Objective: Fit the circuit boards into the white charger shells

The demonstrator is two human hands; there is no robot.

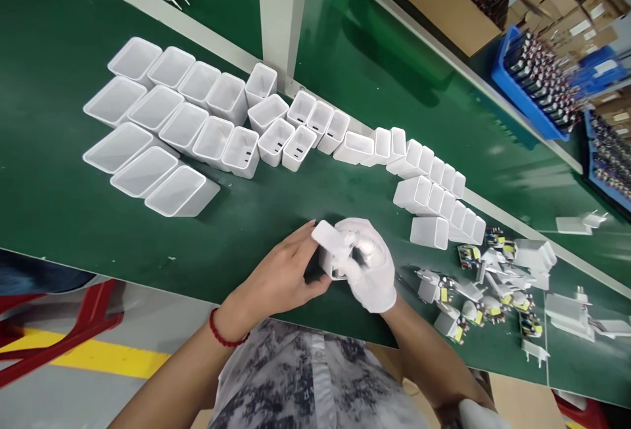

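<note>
Near the front edge of the table, my left hand [290, 271] is bare and closed around a small white plastic case [326, 263], thumb low and fingers behind it. A flat white plate [329, 237] with rounded corners stands tilted over the case's opening. My right hand [369, 265], in a white glove, is curled at the right side of the case, with thumb and fingers bent in at the opening. What lies between those gloved fingertips is hidden by the glove. The inside of the case barely shows.
Rows of open white cases [197, 128] stand left, and more [428, 196] curve away right. Circuit boards with yellow parts and white pieces [486, 297] lie heaped at right. Beyond the rail are a blue tray [530, 110] and a cardboard box [438, 5]. A red stool [93, 314] is lower left.
</note>
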